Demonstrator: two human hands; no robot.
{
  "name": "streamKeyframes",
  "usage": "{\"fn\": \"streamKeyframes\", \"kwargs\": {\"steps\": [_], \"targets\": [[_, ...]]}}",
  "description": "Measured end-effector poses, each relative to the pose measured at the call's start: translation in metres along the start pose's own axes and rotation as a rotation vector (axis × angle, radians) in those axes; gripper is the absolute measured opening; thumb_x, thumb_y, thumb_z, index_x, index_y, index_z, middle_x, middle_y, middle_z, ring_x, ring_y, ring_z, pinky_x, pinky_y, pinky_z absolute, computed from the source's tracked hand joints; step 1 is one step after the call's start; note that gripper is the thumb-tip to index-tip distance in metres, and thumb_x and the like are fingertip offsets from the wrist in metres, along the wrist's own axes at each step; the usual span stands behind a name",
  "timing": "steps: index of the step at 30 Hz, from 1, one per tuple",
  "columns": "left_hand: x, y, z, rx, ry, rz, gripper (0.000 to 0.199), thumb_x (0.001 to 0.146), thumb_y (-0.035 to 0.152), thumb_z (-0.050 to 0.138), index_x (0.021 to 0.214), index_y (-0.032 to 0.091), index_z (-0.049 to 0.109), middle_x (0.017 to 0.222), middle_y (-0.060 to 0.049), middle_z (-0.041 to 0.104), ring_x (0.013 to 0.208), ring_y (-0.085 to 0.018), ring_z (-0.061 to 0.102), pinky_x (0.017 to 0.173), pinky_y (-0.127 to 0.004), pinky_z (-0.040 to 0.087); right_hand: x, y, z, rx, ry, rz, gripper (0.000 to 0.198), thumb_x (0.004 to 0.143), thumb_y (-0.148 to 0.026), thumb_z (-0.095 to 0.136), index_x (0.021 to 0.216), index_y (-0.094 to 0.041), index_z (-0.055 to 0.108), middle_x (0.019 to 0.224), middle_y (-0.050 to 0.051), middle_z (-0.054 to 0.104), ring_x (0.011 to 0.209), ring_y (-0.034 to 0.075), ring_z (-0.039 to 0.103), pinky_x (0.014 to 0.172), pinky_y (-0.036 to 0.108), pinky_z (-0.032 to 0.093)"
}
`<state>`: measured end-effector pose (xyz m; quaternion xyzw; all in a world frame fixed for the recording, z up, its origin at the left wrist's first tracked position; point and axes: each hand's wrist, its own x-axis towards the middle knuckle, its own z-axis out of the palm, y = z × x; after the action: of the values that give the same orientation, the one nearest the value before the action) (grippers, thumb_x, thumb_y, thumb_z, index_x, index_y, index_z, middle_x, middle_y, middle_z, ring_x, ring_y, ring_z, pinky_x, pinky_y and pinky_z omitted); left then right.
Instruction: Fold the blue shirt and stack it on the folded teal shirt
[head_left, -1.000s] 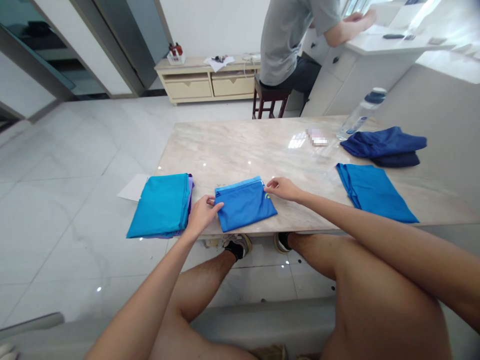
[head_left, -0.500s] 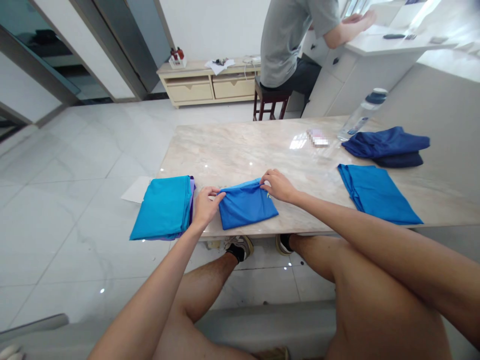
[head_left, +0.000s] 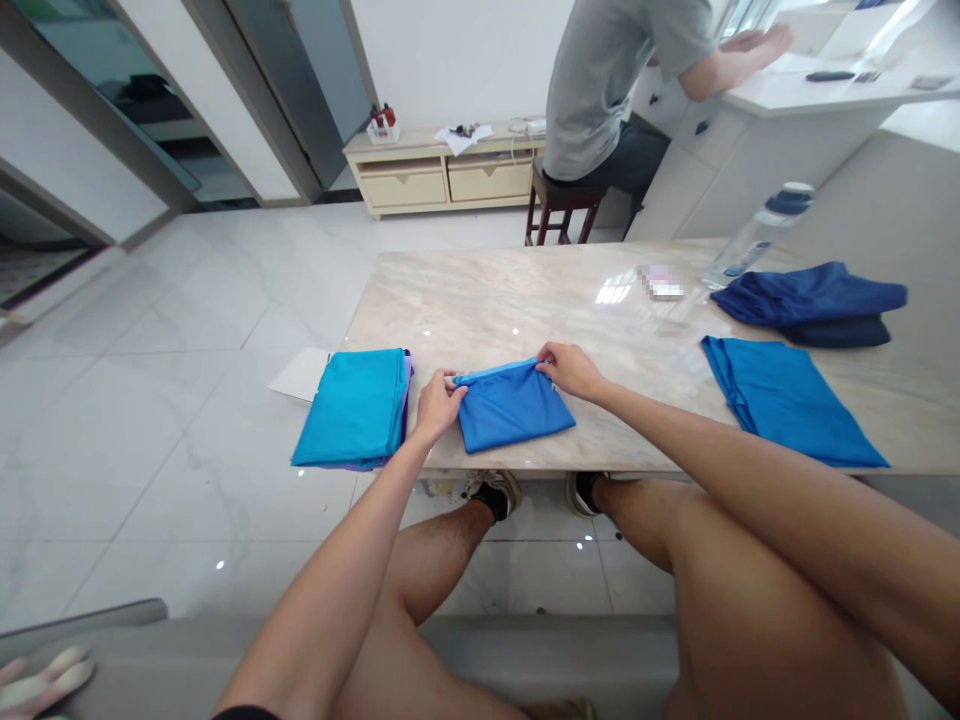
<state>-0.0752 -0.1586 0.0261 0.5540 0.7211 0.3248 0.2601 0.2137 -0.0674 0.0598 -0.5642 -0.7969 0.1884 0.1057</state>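
A blue folded cloth (head_left: 514,408) with a lighter blue strip along its far edge lies near the front edge of the marble table. My left hand (head_left: 439,402) pinches its far left corner between thumb and fingers. At the far right corner, my right hand (head_left: 568,370) grips the same edge. Just left of my left hand rests a stack of folded teal cloth (head_left: 352,405), with purple layers showing beneath. Another folded blue cloth (head_left: 799,405) lies on the right part of the table.
Behind that cloth are a crumpled navy cloth (head_left: 814,300) and a clear water bottle (head_left: 757,240), tilted in view. A pale sheet (head_left: 300,374) sticks out at the table's left. Across the room, a person (head_left: 615,90) sits on a dark stool (head_left: 566,200) beside a low cabinet (head_left: 442,180).
The camera view has shifted, so the whole scene sits further right. Both hands keep hold of the cloth's far corners, and its lighter strip now shows more.
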Motion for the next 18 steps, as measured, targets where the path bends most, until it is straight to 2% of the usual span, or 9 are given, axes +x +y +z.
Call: {"fn": "streamKeyframes", "kwargs": {"steps": [2,4,7,10,12,15,18], "targets": [[0.0,-0.002,-0.003,0.032,-0.059,0.025,0.024,0.096,0.021,0.075,0.12,0.021,0.078,0.106,-0.008,0.084,0.102,-0.026,0.079,0.097,-0.037,0.06,0.001,0.003,0.0,0.007,-0.01,-0.034,0.024,0.103,-0.023,0.075,0.125,-0.017,0.081,0.109,0.009,0.084,0.102,0.023,0.077,0.091,0.029,0.054],[-0.002,-0.004,-0.007,0.085,-0.108,0.065,0.018,0.097,0.021,0.073,0.112,0.022,0.083,0.108,-0.009,0.084,0.103,-0.027,0.078,0.1,-0.039,0.06,0.001,0.006,0.002,-0.007,-0.037,-0.087,0.02,0.103,-0.022,0.073,0.119,-0.018,0.084,0.11,0.01,0.084,0.105,0.024,0.077,0.097,0.031,0.055],[-0.008,-0.004,-0.011,0.173,-0.085,0.177,0.014,0.094,0.023,0.075,0.104,0.023,0.085,0.115,-0.01,0.081,0.111,-0.03,0.076,0.108,-0.043,0.058,-0.003,0.01,0.003,-0.011,-0.033,-0.251,0.014,0.101,-0.02,0.073,0.104,-0.019,0.086,0.12,0.012,0.082,0.116,0.027,0.075,0.109,0.037,0.054],[-0.015,-0.003,-0.013,0.208,-0.099,0.308,0.014,0.094,0.022,0.074,0.103,0.024,0.084,0.121,-0.011,0.08,0.121,-0.032,0.072,0.115,-0.047,0.054,-0.009,0.012,0.002,0.024,-0.057,-0.37,0.014,0.103,-0.02,0.07,0.106,-0.021,0.084,0.125,0.012,0.081,0.121,0.027,0.074,0.113,0.04,0.053],[-0.019,-0.002,-0.014,0.214,-0.142,0.332,0.017,0.097,0.022,0.069,0.106,0.025,0.082,0.12,-0.011,0.081,0.121,-0.033,0.072,0.114,-0.047,0.054,-0.012,0.011,0.001,0.02,-0.092,-0.329,0.018,0.107,-0.023,0.065,0.115,-0.021,0.081,0.121,0.011,0.082,0.116,0.027,0.075,0.107,0.038,0.055],[-0.022,-0.002,-0.016,0.209,-0.157,0.269,0.019,0.102,0.026,0.062,0.112,0.025,0.078,0.118,-0.012,0.083,0.116,-0.033,0.075,0.106,-0.045,0.056,-0.014,0.008,0.001,-0.019,-0.089,-0.213,0.025,0.113,-0.025,0.056,0.129,-0.019,0.074,0.117,0.012,0.083,0.108,0.027,0.077,0.096,0.035,0.056],[-0.023,-0.002,-0.018,0.172,-0.151,0.212,0.018,0.104,0.03,0.06,0.113,0.024,0.074,0.114,-0.011,0.083,0.111,-0.032,0.077,0.1,-0.042,0.057,-0.013,0.005,0.003,-0.044,-0.062,-0.155,0.026,0.114,-0.025,0.054,0.131,-0.018,0.072,0.119,0.012,0.083,0.109,0.027,0.077,0.094,0.033,0.054]]}}
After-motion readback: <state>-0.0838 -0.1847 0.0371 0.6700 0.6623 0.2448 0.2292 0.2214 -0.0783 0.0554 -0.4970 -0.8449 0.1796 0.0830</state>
